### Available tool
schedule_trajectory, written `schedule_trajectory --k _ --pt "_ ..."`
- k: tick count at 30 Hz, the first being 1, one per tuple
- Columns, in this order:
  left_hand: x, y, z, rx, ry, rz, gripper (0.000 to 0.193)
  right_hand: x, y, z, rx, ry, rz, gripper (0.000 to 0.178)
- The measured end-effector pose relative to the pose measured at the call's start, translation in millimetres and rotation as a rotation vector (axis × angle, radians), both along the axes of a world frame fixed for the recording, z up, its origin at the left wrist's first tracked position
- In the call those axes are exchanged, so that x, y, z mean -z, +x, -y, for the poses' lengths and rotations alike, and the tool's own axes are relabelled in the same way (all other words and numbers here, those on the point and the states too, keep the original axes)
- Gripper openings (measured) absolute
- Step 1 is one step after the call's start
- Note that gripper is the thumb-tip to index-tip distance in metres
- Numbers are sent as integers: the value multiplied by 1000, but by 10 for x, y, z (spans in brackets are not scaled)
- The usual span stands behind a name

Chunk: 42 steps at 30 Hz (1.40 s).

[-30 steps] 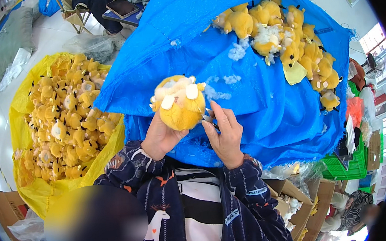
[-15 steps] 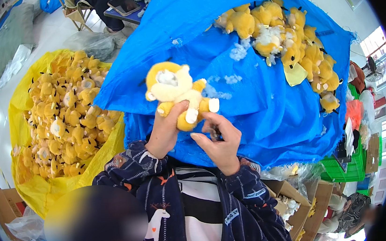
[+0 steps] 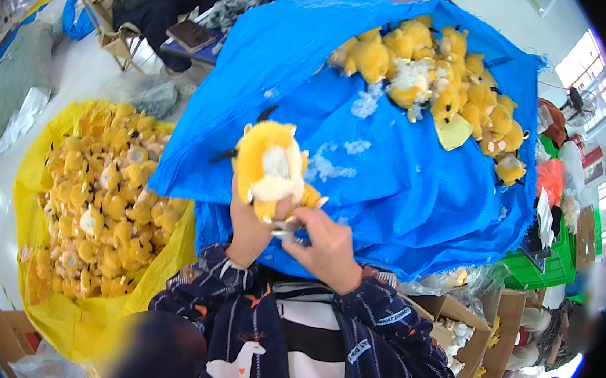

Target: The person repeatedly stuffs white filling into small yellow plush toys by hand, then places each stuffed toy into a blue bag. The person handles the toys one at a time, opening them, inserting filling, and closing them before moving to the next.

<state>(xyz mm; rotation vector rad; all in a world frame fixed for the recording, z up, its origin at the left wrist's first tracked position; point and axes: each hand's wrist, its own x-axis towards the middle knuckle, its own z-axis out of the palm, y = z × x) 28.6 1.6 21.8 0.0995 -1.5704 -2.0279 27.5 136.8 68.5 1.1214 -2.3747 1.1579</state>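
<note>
My left hand (image 3: 246,228) is closed around the lower body of a yellow plush toy (image 3: 262,169). The toy is tilted with its head toward the far side; a pale fluffy patch and a cream muzzle show on its face, and thin dark pieces stick out from its head. At the toy's lower end, my right hand (image 3: 328,251) has its thumb and fingers pinched together. A small greyish thing shows between the hands, too unclear to name. Both hands are above a blue sheet (image 3: 236,115), whose surface carries tufts of white stuffing (image 3: 330,165).
Several similar plush toys (image 3: 447,85) lie heaped at the blue sheet's far right. On the left, a yellow bag (image 3: 59,325) holds a large pile of them. Cardboard boxes (image 3: 506,330) and a green crate (image 3: 540,271) stand at right. A person (image 3: 152,16) sits at the far side.
The plush toy has tipped upright and come a little nearer, hiding more of its legs. My right hand has moved left and in, closing at the toy's lower end.
</note>
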Motion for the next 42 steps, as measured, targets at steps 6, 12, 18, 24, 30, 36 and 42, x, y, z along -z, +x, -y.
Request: schedule_trajectory --k 6,12,18,24,30,36,42 --pt "2 -96 281 196 -11 217 47 -11 -185 -61 -244 167 -233 36" --pt "-148 149 841 149 182 87 47 -368 -521 -281 -93 123 -24 42" --pt "-739 264 1574 170 964 -741 57 -580 -1605 -906 583 -68 -259 25" --pt "-132 184 1401 354 834 -247 40 -390 -2388 -1354 873 4 36 34" --pt "-340 -49 699 427 545 121 14 -276 -2671 -1256 771 -476 561 32" --pt "-274 -68 506 510 480 208 10 -172 -2647 -1174 586 -636 581 25" --pt "-254 -79 465 522 475 231 10 -154 -2725 -1239 776 -511 420 48"
